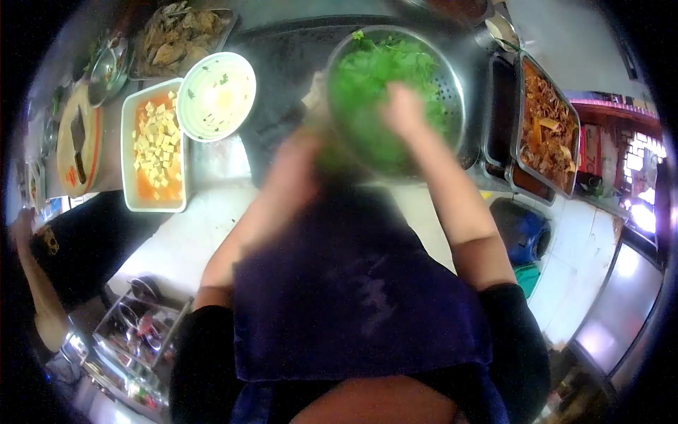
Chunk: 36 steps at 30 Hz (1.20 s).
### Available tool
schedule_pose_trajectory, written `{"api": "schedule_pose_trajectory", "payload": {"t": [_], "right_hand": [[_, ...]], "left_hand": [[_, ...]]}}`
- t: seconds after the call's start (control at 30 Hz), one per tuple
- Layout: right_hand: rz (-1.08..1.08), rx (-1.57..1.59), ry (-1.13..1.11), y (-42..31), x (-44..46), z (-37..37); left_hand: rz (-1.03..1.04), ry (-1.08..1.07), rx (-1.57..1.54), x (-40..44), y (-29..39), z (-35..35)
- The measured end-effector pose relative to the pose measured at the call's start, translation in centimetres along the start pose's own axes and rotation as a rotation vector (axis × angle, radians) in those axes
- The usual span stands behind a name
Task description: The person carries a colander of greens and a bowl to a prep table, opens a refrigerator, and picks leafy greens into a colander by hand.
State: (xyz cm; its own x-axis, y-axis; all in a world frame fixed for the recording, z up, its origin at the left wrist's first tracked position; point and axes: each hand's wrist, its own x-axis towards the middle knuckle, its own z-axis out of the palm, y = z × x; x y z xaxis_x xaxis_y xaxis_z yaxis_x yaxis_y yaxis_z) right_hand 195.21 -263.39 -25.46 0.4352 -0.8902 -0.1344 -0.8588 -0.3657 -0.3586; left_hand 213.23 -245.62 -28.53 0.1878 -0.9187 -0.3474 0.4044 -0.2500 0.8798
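Observation:
A metal colander point(458, 116) with punched holes sits at the far side of the counter, filled with leafy green herbs point(381, 71). My right hand point(404, 109) is down among the greens; motion blur hides how its fingers are set. By the colander's lower left side, my left hand point(300, 162) is smeared too, and I cannot tell whether it touches the rim. Just beyond it shows a small pale tan thing point(314, 90), too unclear to name.
On the left, a white bowl point(217, 95) overlaps a white tray of tofu cubes point(159, 152). Behind is a tray of brown food point(180, 39); further left, a knife lies on a round cutting board point(79, 141). Trays of reddish-brown food point(547, 131) stand right. Another person's arm point(39, 283) shows at far left.

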Motion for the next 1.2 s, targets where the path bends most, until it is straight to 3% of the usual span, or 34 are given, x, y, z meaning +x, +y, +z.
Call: {"api": "schedule_pose_trajectory", "payload": {"t": [0.07, 0.13, 0.2, 0.23, 0.27, 0.33, 0.43, 0.53, 0.6, 0.67, 0.83, 1.03, 1.13, 1.2], "right_hand": [[0.087, 0.199, -0.241, -1.2, -0.8, -0.2], [0.119, 0.523, -0.274, -2.2, -2.1, -1.7], [0.171, 0.273, -0.238, -1.3, -2.2, -3.5], [0.113, -0.022, -0.149, -0.4, -2.0, -3.6], [0.163, -0.216, -0.217, -1.9, -2.1, -6.1], [0.05, -0.292, -0.057, -1.6, -2.7, -7.0], [0.056, -0.317, -0.019, -3.1, -2.6, -8.1], [-0.109, -0.473, 0.232, -5.3, -3.1, -8.4], [-0.295, -0.33, 0.396, -5.1, -2.1, -6.5], [-0.404, -0.308, 0.397, -5.7, -1.8, -4.1], [-0.189, -0.381, 0.307, -4.7, -0.9, 0.7], [-0.126, -0.231, 0.428, -3.6, -2.0, 0.1], [-0.063, 0.057, 0.5, -4.6, -4.2, -2.8], [-0.006, 0.486, 0.441, -4.5, -5.1, -4.1]], "left_hand": [[0.03, -0.013, 0.043, -0.3, 0.9, -0.5], [0.045, -0.017, 0.091, -0.4, 2.0, -1.4], [0.063, -0.012, 0.122, -0.9, 3.0, -1.7], [0.071, -0.005, 0.12, -1.1, 3.5, -1.9], [0.077, 0.009, 0.085, -1.5, 3.9, -2.0], [0.058, 0.024, -0.004, -2.1, 4.7, -1.9], [-0.017, 0.052, -0.165, -2.2, 4.8, -2.3], [-0.08, 0.106, -0.266, -2.4, 3.9, -3.3], [-0.102, 0.129, -0.26, -2.8, 4.4, -3.4], [-0.123, 0.141, -0.262, -3.2, 5.2, -3.3], [-0.138, 0.157, -0.306, -3.0, 4.1, -4.0], [-0.144, 0.078, -0.25, -3.2, 4.3, -3.9], [-0.13, -0.02, -0.224, -3.4, 5.4, -3.2], [-0.141, -0.094, -0.222, -3.2, 6.0, -2.4]]}}
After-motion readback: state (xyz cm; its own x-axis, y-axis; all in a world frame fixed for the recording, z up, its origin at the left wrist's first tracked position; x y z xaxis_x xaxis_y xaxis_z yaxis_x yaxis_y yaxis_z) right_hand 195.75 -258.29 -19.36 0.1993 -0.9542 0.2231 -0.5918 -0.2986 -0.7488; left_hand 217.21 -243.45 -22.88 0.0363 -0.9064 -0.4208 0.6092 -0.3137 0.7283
